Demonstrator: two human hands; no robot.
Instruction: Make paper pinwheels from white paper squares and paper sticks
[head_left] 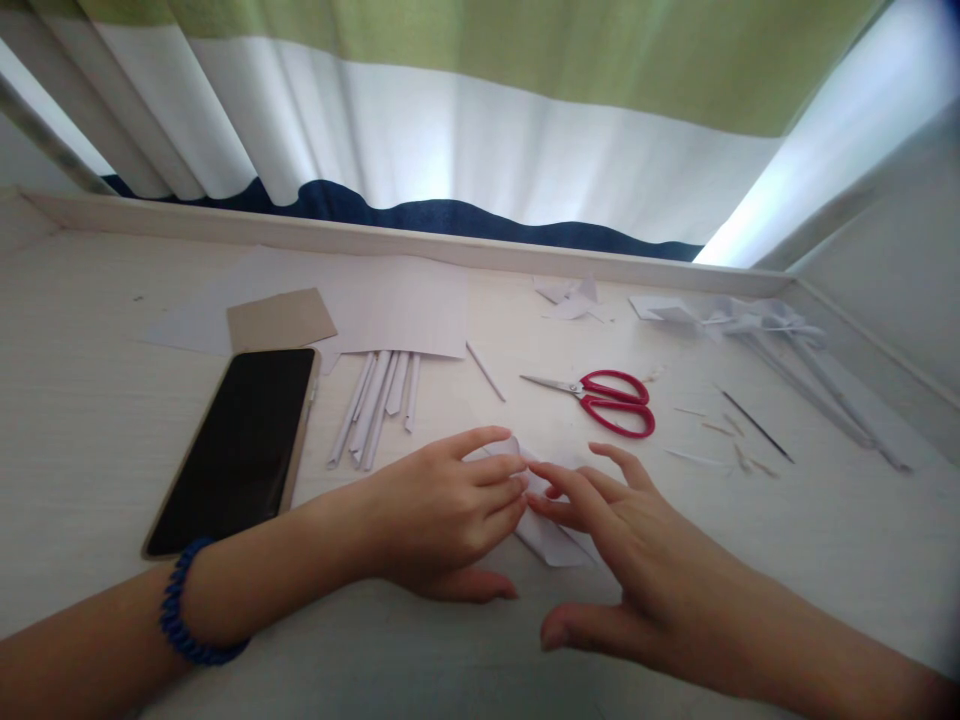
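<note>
A partly rolled or folded piece of white paper (556, 543) lies on the table under my fingertips. My left hand (454, 515) rests its outstretched fingers on the paper's far left part, thumb apart. From the other side my right hand (637, 545) touches it with its index and middle fingertips, while its thumb and little finger stand away. Both hands are open, and they partly cover the paper. Just beyond them are scissors (615, 402) with red handles and several thin white paper tubes (382, 405).
A black-screened phone (236, 450) lies left, near my forearm. Behind it are brown card (282, 318) and white sheets (405, 300). Paper scraps (574, 297) lie at the back. To the right are a thin dark stick (757, 425), small bits (739, 455) and longer paper rolls (832, 400).
</note>
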